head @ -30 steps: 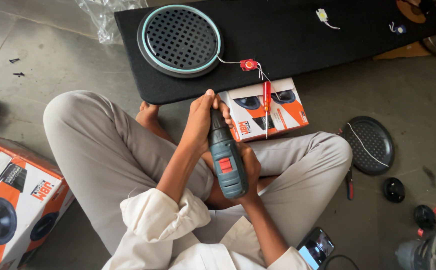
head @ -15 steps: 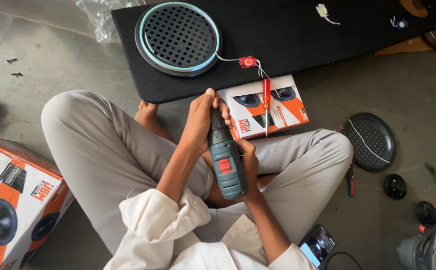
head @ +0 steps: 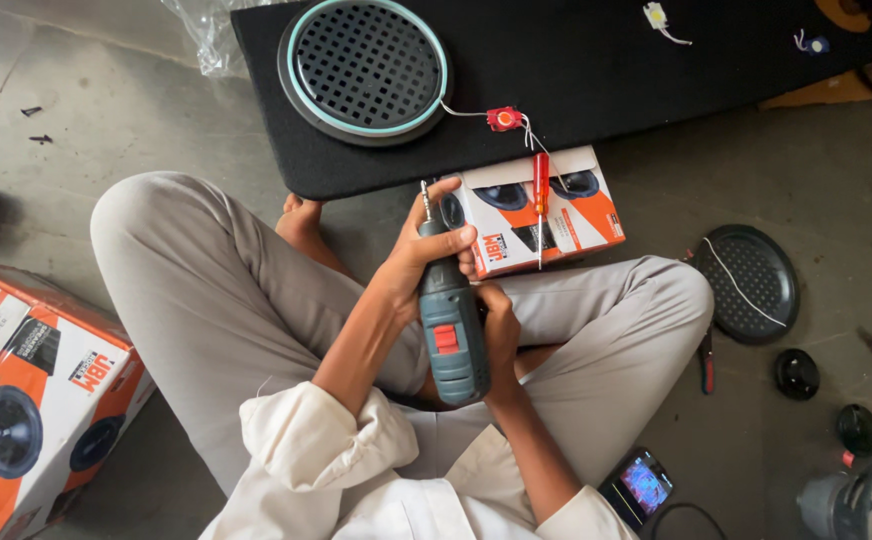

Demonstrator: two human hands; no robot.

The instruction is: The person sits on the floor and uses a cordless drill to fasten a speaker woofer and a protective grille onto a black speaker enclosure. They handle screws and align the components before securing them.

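Head view, looking straight down on a person seated cross-legged on a concrete floor (head: 86, 110), grey trousers, pale shirt sleeves rolled at the forearms.

Cordless drill (head: 451, 325), teal-grey body with a red switch, sits upright over the lap between both knees, bit (head: 424, 198) pointing away from the body toward the black board. Left hand (head: 426, 250) is wrapped around the chuck end, fingers curled over the front of the drill, thumb up beside the bit. Right hand (head: 501, 330) grips the drill body from the right side, lower down, fingers behind the casing and mostly hidden; the grip is closed on the tool.

Just beyond the bit lies a small orange-and-white carton (head: 541, 210) printed with speakers, touching the near edge of a long black carpeted board (head: 596, 70). A red-handled screwdriver (head: 540, 200) lies across the carton top. On the board, a round speaker grille with a pale blue rim (head: 364, 68) sits at the left end; a thin white wire runs from it to a small red part (head: 503, 118).

Right of the knee: a loose black round grille (head: 751, 283) on the floor, two small black round parts (head: 798, 373) near it. A phone with lit screen (head: 641, 485) lies by the right hip. Large orange-and-white speaker box (head: 36, 400) at far left.
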